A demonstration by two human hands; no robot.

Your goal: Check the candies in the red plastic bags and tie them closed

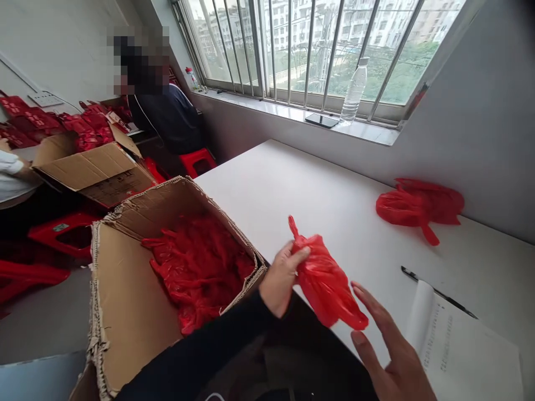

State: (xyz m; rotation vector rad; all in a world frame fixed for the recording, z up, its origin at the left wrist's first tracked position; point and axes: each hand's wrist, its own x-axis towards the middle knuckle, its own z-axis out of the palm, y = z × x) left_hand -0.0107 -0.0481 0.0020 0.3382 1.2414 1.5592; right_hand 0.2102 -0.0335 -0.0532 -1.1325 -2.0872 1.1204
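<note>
A red plastic bag [324, 273] is pinched near its upper end by my left hand [284, 273], thumb on top, above the near edge of the white table. What the bag contains, if anything, cannot be made out. Just right of the bag's lower end, my right hand [390, 345] has thumb and fingers spread apart and holds nothing. On my left stands an open cardboard box [134, 278] with a pile of red plastic bags [200, 267] inside. Two or so more red bags [422, 206] lie against the wall at the table's far right.
On the white table [267, 184] lie a notepad [472, 356] and a black pen [443, 295]. A water bottle [354, 92] and a phone [321, 120] rest on the windowsill. Behind the box are another carton [96, 167], red stools [67, 234] and two people.
</note>
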